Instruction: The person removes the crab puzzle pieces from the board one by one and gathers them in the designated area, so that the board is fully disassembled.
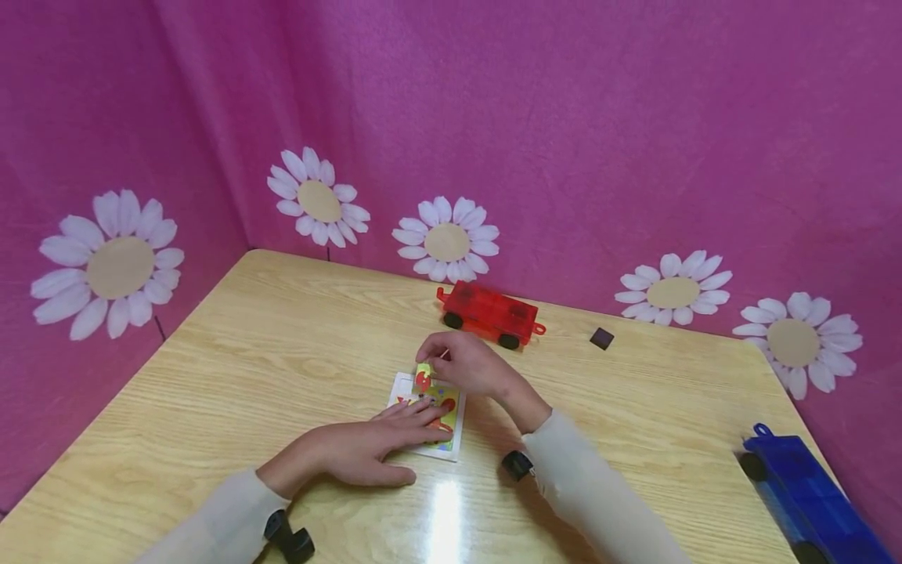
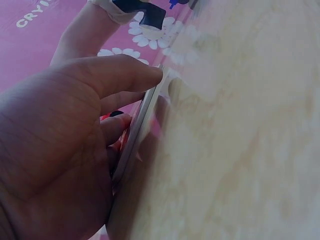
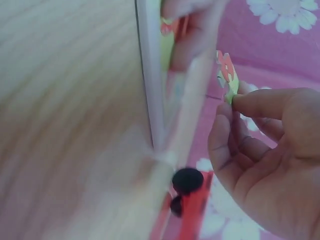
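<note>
A small jigsaw puzzle board (image 1: pixel 456 448) with a white border and a colourful picture lies on the table. My left hand (image 1: pixel 373 450) rests across its lower part with the fingers stretched out, hiding much of the picture. Between thumb and fingertips my right hand (image 3: pixel 270 140) pinches a yellow-green and red puzzle piece (image 3: pixel 228 75). In the head view that puzzle piece (image 1: pixel 423 377) is over the board's upper edge. From the left wrist view, the board's thin edge (image 2: pixel 137 127) shows beside the left thumb and fingers.
Behind the board stands a red toy wagon (image 1: pixel 489 312) with black wheels. A small dark square (image 1: pixel 602 338) lies to its right. Near the table's right edge is a blue toy wagon (image 1: pixel 810 493). A pink curtain (image 1: pixel 564 133) with white flowers lines the table's back and sides.
</note>
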{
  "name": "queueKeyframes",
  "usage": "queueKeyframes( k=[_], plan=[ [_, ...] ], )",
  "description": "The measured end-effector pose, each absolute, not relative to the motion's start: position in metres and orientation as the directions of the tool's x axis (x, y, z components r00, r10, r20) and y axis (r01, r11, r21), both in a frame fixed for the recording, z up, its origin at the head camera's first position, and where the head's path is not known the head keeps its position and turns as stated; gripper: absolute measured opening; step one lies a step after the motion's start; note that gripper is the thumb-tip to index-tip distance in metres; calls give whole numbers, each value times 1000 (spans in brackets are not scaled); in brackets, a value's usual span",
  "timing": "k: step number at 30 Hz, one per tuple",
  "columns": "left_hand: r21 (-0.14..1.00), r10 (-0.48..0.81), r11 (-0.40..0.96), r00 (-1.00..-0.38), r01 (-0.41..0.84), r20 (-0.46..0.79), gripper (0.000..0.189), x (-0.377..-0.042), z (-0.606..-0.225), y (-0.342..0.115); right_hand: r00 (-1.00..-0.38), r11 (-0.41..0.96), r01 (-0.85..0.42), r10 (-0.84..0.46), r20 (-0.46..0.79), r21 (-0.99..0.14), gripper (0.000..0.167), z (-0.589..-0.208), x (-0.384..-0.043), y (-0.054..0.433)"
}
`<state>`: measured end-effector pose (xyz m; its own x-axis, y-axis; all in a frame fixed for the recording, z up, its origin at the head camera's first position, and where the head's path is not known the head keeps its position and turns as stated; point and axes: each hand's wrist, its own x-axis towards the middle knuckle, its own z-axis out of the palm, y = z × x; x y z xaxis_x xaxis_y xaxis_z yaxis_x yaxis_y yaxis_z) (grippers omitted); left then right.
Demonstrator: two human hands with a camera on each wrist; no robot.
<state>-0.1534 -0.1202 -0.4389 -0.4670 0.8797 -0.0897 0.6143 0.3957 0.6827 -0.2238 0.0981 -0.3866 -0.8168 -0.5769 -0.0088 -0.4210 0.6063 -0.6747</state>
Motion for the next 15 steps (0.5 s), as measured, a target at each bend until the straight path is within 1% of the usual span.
queueKeyframes(
  k=[4, 10, 15],
  plan=[
    [681, 883, 387, -463, 621, -80, 64, -153, -438, -120, -836, 633, -409, -549, -8, -657, 17, -380, -221, 116],
    [687, 882, 384, -465, 617, -76, 64, -152, -438, -120, -843, 651, -428, -538, 15, -627, 16, -378, -216, 150],
    [684, 878, 395, -470, 613, -86, 64, -153, -439, -121, -847, 663, -406, -532, -13, -629, 18, -382, -213, 183]
  ],
)
